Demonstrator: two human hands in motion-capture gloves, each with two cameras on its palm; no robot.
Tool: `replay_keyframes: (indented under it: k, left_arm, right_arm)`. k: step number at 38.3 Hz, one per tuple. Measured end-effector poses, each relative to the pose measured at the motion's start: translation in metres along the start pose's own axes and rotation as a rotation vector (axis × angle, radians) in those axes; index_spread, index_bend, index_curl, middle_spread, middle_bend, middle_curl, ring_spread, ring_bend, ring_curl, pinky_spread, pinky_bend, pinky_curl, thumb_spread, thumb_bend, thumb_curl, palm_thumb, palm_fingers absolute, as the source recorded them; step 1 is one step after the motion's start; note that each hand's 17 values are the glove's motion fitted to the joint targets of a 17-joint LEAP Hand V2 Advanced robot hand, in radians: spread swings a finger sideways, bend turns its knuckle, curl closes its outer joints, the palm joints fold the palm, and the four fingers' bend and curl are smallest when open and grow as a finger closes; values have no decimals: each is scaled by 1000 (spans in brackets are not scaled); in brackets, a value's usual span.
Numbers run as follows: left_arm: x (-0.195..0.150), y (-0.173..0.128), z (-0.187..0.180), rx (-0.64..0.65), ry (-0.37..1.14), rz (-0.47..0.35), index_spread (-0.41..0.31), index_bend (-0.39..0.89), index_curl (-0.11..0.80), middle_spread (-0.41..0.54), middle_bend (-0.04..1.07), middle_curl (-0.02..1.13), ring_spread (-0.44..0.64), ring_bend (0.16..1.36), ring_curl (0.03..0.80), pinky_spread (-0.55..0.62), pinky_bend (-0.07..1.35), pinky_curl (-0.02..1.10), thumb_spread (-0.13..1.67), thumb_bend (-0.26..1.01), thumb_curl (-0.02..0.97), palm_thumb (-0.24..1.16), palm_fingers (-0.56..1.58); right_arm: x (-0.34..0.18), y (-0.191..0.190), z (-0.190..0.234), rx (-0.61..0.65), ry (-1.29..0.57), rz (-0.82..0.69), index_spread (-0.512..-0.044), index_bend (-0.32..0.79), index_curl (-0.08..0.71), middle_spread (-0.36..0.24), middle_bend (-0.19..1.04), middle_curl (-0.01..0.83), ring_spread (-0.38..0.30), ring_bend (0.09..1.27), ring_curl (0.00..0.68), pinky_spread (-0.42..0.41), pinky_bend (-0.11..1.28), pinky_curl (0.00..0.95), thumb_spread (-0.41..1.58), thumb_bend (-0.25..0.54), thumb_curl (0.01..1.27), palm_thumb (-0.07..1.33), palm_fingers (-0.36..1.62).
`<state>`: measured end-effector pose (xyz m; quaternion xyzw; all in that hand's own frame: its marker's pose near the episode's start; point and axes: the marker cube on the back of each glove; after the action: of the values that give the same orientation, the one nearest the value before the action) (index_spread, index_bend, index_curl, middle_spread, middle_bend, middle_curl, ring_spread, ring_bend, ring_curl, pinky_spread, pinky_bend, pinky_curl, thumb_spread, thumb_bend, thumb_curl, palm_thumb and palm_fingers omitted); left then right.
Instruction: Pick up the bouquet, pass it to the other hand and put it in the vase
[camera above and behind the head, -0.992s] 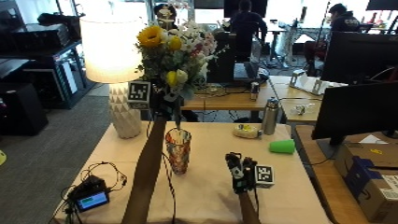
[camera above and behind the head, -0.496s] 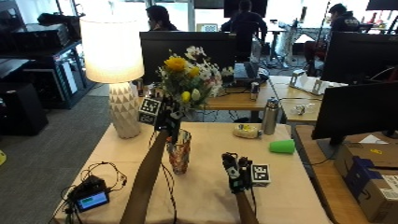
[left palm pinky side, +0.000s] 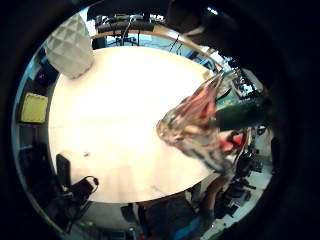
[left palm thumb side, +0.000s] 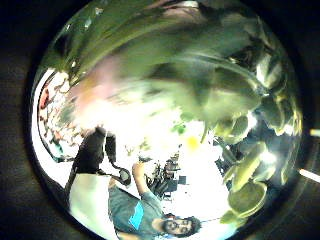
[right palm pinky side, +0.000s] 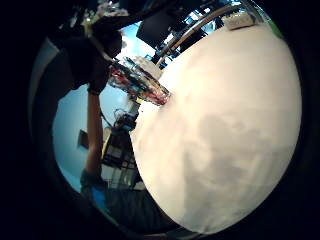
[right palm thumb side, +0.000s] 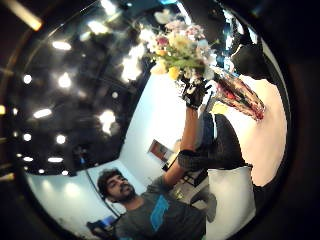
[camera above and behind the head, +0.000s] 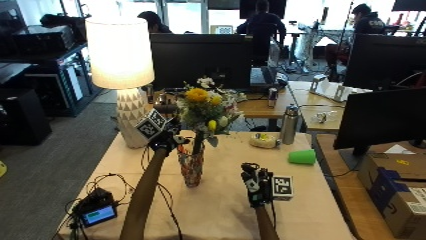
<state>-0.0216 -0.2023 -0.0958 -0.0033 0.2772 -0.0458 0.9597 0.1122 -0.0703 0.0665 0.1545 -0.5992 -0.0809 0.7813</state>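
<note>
Lowering is the step I judge to be in hand: my left hand (camera above and behind the head: 164, 140) grips the bouquet (camera above and behind the head: 205, 111) by its stems just above the mouth of the patterned glass vase (camera above and behind the head: 192, 167), which stands on the white table (camera above and behind the head: 219, 210) near its middle, a little left. The stem ends seem to be at or just inside the rim; I cannot tell how deep. To do this well I would keep the stems upright over the opening, let them slide straight down, and uncurl the fingers only once the bundle rests against the glass, because the heavy flower heads could tip the narrow vase.

My right hand (camera above and behind the head: 256, 184) rests by the table's near right part, apart from the vase, holding nothing; its fingers look loosely curled.

From above and behind, the outside view gives me the layout: the lit lamp (camera above and behind the head: 122, 65) at the far left, a green cup (camera above and behind the head: 302, 157) and a steel bottle (camera above and behind the head: 289, 124) to the right. It hides the rim behind my glove. Looking down from my left palm's little-finger side, I see the vase mouth (left palm pinky side: 192, 125) close beneath, which confirms alignment. Only the right thumb-side view shows the gloved hand (right palm thumb side: 194, 95) closed round the stems from the side.
</note>
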Motion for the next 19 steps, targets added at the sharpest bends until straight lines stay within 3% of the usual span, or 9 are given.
replay_keyframes:
  k: [2, 3, 7, 11, 14, 19]
  left_arm:
    - [-22, -11, -1, -8, -108, -40, -190, 189, 463, -245, 407, 525, -141, 447, 391, 336, 124, 232, 679, -60, 658, 712, 650]
    - [-27, -10, -4, 1, -173, -61, -173, 161, 454, -219, 340, 504, -110, 458, 392, 357, 161, 237, 706, -56, 649, 700, 586]
    - [-39, -1, -19, 81, -367, -87, -135, 145, 437, -151, 239, 481, -28, 478, 389, 415, 200, 248, 785, -50, 618, 655, 529]
    - [-43, 0, -30, 182, -346, -44, -111, 159, 427, -87, 149, 434, 49, 456, 371, 455, 227, 259, 840, -44, 591, 624, 485]
    - [-36, 9, -36, 233, -290, -12, -100, 167, 423, -56, 142, 408, 87, 450, 363, 471, 232, 263, 873, -39, 573, 609, 477]
    - [-27, 16, -41, 317, -233, 58, -89, 165, 416, -15, 142, 379, 138, 449, 352, 491, 245, 272, 913, -42, 543, 574, 455]
  right_arm:
    - [5, -5, -3, -1, 96, -101, -301, 126, 306, -157, 317, 457, -145, 414, 392, 202, 261, 347, 1042, -21, 537, 827, 938]
    - [4, -5, -3, -2, 110, -119, -302, 131, 307, -154, 318, 457, -144, 404, 390, 210, 251, 346, 1045, -19, 537, 829, 930]
    - [-17, 0, 8, -14, -36, -5, -303, 135, 311, -153, 312, 457, -142, 383, 390, 233, 233, 344, 1048, -19, 535, 830, 924]
    - [-25, -1, 17, -28, -106, 11, -305, 139, 315, -148, 305, 455, -133, 363, 386, 244, 209, 341, 1056, -20, 531, 825, 916]
    - [-40, 2, 25, -40, -180, 56, -305, 138, 317, -146, 298, 453, -131, 348, 385, 258, 202, 342, 1059, -20, 530, 824, 917]
    - [-35, 0, 29, -42, -126, 58, -306, 139, 320, -144, 288, 451, -124, 335, 384, 267, 186, 340, 1062, -19, 528, 823, 914]
